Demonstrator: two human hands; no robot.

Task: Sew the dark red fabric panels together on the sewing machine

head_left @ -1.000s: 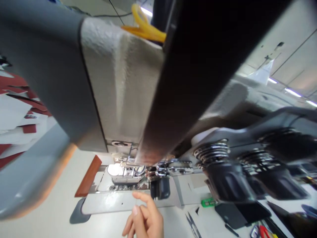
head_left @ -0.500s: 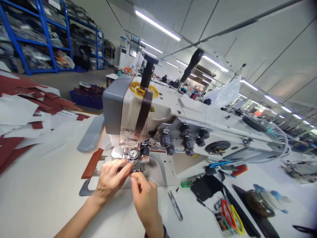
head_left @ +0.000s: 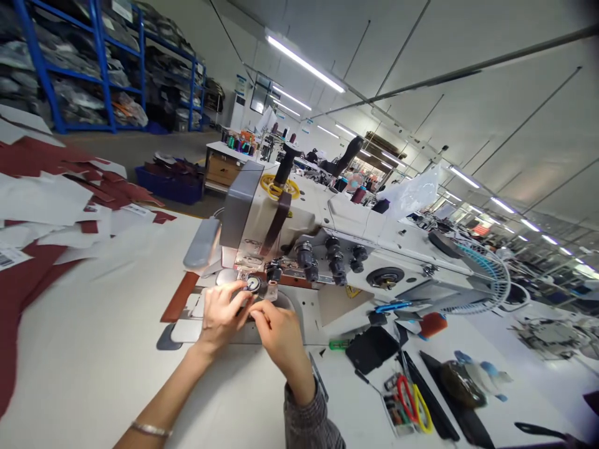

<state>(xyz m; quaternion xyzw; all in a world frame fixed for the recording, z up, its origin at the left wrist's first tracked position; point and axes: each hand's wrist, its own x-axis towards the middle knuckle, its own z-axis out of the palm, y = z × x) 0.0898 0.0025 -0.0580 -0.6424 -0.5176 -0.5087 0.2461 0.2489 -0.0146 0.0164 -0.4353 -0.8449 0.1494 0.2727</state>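
Hands meet at the front of a cream industrial sewing machine (head_left: 266, 224). The left hand (head_left: 222, 315) reaches in from the near left, fingers curled forward, its fingertips at a round metal disc (head_left: 253, 285). The right hand (head_left: 281, 333) lies just to its right, thumb and fingers pressed together as if pinching, but anything held is too small to see, and for both hands I cannot tell. The disc sits on the machine just beyond the hands, between them and the thread-tension knobs (head_left: 304, 254) to the right.

A silver bangle (head_left: 150, 429) circles the left wrist, and a checked sleeve (head_left: 311, 418) covers the right. Thread snips (head_left: 318, 377) lie on the tabletop (head_left: 93, 324) just beside that sleeve. A reddish-brown leather strip (head_left: 180, 297) lies left of the hands.

With fingers this close to the needle, which is hidden here, a pedal touch or a knocked handwheel could drive it into a fingertip. The bangle or loose cuff could also snag.

A barcode label (head_left: 9, 257) at the far left is unreadable, and no brand can be read on the machine.
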